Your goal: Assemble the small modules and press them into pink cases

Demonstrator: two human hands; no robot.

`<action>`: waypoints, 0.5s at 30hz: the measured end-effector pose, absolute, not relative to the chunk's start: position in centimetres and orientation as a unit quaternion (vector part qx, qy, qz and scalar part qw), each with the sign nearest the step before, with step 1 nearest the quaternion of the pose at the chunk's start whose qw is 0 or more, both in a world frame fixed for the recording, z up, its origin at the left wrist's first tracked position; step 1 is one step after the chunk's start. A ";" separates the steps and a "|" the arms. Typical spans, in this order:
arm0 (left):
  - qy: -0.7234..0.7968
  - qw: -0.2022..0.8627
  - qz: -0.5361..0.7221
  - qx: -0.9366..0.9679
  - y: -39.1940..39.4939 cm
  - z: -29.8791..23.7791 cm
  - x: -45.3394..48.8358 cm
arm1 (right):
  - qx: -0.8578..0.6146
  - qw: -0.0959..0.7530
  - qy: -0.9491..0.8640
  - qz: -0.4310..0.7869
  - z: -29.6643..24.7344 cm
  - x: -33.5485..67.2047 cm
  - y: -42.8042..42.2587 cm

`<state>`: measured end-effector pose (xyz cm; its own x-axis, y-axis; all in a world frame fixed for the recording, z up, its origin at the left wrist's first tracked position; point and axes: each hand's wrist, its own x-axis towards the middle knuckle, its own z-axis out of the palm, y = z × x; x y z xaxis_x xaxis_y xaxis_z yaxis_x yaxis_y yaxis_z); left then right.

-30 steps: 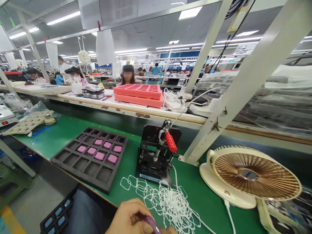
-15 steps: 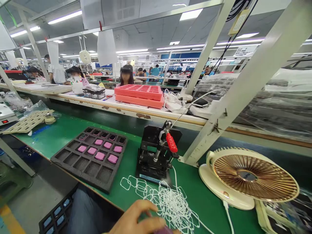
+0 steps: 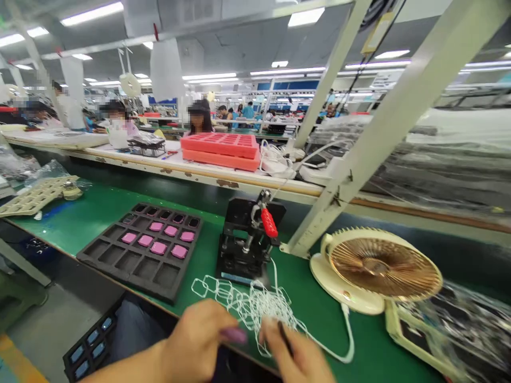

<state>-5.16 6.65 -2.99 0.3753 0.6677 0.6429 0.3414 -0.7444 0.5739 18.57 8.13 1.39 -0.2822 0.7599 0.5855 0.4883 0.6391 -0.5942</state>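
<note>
My left hand is closed, with a small purple piece pinched at its fingertips. Blurred by motion, my right hand grips a thin dark stick-like tool whose kind I cannot make out. Its fingertips are at the near side of a tangled heap of white square-cornered rings. Left of the heap, a black foam tray holds several pink pieces and, in its back row, several dark-faced ones. Behind the rings stands a black toggle-clamp press with a red handle.
A cream fan and its white cable are on the right of the green bench. Red foam trays lie on the shelf behind. A slanted white post rises at right. Another tray with blue-faced pieces sits below the bench edge.
My right hand has come into view with the dark tool. My left hand has moved left, the purple piece now showing at its fingertips. The camera view has shifted slightly.
</note>
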 end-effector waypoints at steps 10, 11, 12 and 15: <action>0.445 0.156 0.375 0.798 15.2 -3.4 -1.7 | -0.264 0.371 -0.874 -0.168 11.2 18.7 20.1; 0.452 0.153 0.372 0.796 15.8 -3.8 -1.6 | -0.251 0.383 -0.871 -0.177 11.4 18.3 20.7; 0.458 0.151 0.369 0.794 16.3 -4.1 -1.5 | -0.248 0.405 -0.863 -0.175 11.9 18.0 21.2; 0.464 0.157 0.367 0.791 16.7 -4.4 -1.9 | -0.305 0.483 -0.807 -0.149 14.8 17.7 22.3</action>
